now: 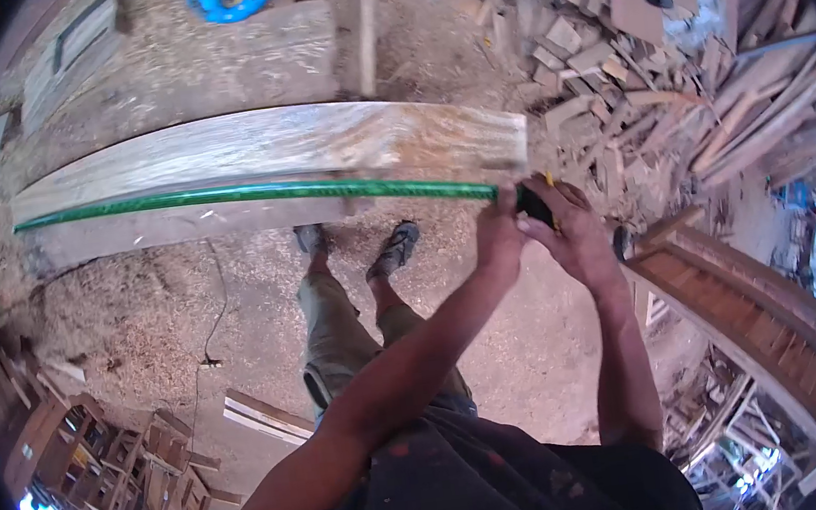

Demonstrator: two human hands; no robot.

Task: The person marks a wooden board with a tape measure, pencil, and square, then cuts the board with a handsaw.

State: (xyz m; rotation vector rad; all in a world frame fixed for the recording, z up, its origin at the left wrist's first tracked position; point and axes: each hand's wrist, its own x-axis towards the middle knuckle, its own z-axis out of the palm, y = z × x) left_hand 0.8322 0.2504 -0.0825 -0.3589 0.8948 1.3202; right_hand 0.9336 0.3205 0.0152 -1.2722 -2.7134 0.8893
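A green tape measure blade (260,192) runs out to the left along the near edge of a pale wooden board (284,138). Its far end reaches close to the board's left end. My right hand (574,231) is closed around the dark tape measure case (533,206), just off the board's right end. Beside it, my left hand (500,244) pinches the blade where it comes out of the case. The left fingertips are partly hidden, and the blade bows slightly in this wide view.
The board lies over a flat wooden surface (193,223). A large heap of wood scraps (607,61) fills the upper right. A wooden frame (736,308) stands at right. A cord (222,296) crosses the shavings-covered floor; a blue-and-black tool (228,1) lies at the top.
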